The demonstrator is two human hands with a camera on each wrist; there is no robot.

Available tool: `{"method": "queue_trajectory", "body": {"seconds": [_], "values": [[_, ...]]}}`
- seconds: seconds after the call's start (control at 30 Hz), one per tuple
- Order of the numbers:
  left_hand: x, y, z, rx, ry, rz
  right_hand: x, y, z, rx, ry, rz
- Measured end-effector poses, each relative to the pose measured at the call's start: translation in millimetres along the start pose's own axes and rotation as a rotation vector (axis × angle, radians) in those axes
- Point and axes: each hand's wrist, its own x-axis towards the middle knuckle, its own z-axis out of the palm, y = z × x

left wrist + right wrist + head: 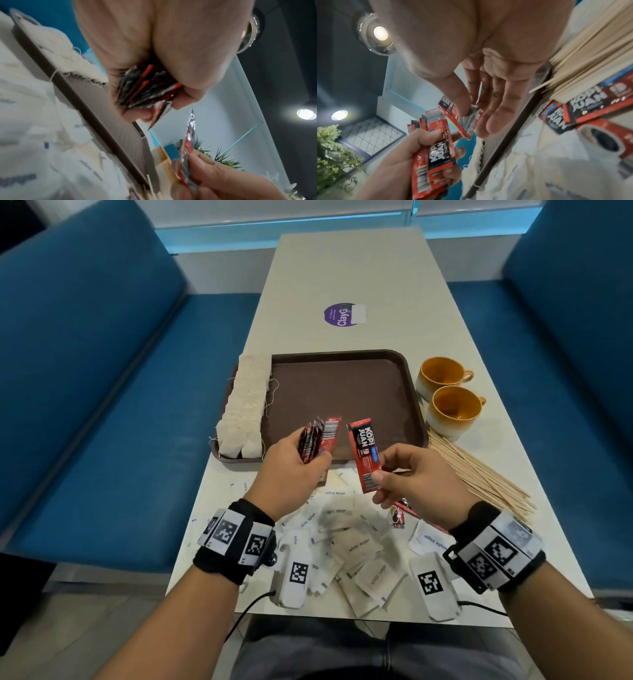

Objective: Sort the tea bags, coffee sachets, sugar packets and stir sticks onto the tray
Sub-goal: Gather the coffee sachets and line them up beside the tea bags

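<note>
Roughly a quarter done, judging by the layout; tea bags already lined up in a tidy column along the left edge of the brown tray, rest of the tray bare; coffee sachets mid-collection, not yet set down; left hand clutching a fanned bunch of coffee sachets just above the tray's near rim, fingers wrapped tight round them; right hand pinching a single sachet by its lower end between thumb and forefinger, other fingers loose, held close beside the bunch (probably about to be added, just a guess); a few more sachets lying on the table under the right hand; sugar packets in a messy heap on the table nearest the body, untouched; stir sticks fanned out on the table right of the tray, touching its corner; two orange cups beside the tray, both looking empty
</note>
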Motion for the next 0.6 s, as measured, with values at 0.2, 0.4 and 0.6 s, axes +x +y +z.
{"method": "queue_trajectory", "body": {"seconds": [0.2, 0.4, 0.6], "values": [[-10.8, 15.0, 21.8, -0.308, -0.11, -0.101, 1.6, -0.1, 9.5, 0.128, -0.058, -0.068], [-17.9, 12.9, 36.6, -0.485, -0.228, -0.181, -2.4, 3.9, 5.0, 0.123, -0.085, -0.091], [-7.1, 14.5, 33.6, -0.26, -0.214, -0.165, -4.5, 10.9, -24.5, -0.47, 0.17, -0.083]]}}
